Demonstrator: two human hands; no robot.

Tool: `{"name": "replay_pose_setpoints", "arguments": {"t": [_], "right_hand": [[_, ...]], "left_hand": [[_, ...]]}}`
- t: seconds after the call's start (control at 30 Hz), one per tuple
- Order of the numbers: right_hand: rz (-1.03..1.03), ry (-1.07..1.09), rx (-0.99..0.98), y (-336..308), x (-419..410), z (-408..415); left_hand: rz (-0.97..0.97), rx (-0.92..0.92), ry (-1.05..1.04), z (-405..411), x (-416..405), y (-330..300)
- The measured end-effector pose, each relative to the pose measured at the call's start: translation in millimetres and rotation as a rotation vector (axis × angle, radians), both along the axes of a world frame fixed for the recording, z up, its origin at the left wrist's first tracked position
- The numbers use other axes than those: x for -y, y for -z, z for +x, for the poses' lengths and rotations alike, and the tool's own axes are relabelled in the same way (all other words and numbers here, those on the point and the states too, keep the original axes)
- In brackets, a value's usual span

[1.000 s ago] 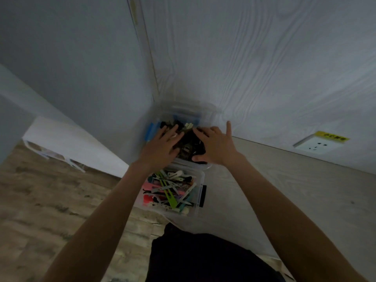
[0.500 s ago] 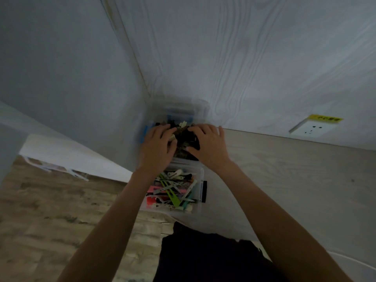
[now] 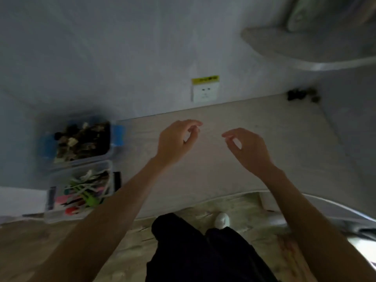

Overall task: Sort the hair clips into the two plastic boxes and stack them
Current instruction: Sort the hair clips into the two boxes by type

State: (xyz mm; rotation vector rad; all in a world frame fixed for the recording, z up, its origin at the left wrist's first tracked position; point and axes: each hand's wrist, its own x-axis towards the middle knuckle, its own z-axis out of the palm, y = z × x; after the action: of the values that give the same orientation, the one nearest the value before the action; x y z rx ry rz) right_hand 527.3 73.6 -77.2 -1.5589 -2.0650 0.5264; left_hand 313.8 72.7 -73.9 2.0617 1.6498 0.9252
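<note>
Two clear plastic boxes stand side by side at the left end of the table. The far box [image 3: 114, 151] has blue latches and holds dark and brownish hair clips [image 3: 81, 141]. The near box [image 3: 107, 169] has black latches and holds colourful clips [image 3: 83, 194]. Both boxes are without lids. My left hand [image 3: 175, 141] and my right hand [image 3: 248, 147] hover over the bare table to the right of the boxes, fingers loosely curled and apart, holding nothing. A small dark pile [image 3: 301, 94], possibly more clips, lies in the far right corner.
The light wooden table [image 3: 213, 176] meets a grey wall with a white socket [image 3: 205, 92] under a yellow label. A grey shelf [image 3: 305, 47] juts out at the upper right. Below are my dark trousers [image 3: 195, 251], a white shoe [image 3: 222, 219] and the wood floor.
Both hands left the far box of dark clips and moved right over the bare table. The view swung right, so the boxes now sit at the left.
</note>
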Motion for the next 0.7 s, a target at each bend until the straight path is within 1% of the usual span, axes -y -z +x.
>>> {"name": "replay_pose_setpoints", "arguments": {"t": [0.13, 0.23, 0.4, 0.5, 0.57, 0.63, 0.7], "right_hand": [[0.016, 0.106, 0.095, 11, -7, 82], [0.018, 0.211, 0.128, 27, -24, 133], [0.007, 0.331, 0.176, 65, -62, 189], [0.01, 0.393, 0.172, 89, -90, 220], [0.006, 0.397, 0.167, 99, -105, 230], [0.015, 0.399, 0.165, 110, -125, 243], [0.011, 0.376, 0.18, 116, -142, 249]], "left_hand": [[-0.061, -0.017, 0.071, 78, -29, 23], [-0.105, -0.033, 0.131, 137, -58, 47], [-0.131, -0.044, 0.193, 210, -109, 76], [-0.136, -0.047, 0.269, 250, -141, 90], [-0.142, -0.095, 0.33, 266, -156, 98], [-0.128, -0.187, 0.372, 287, -174, 108], [-0.064, -0.286, 0.384, 301, -191, 113]]}}
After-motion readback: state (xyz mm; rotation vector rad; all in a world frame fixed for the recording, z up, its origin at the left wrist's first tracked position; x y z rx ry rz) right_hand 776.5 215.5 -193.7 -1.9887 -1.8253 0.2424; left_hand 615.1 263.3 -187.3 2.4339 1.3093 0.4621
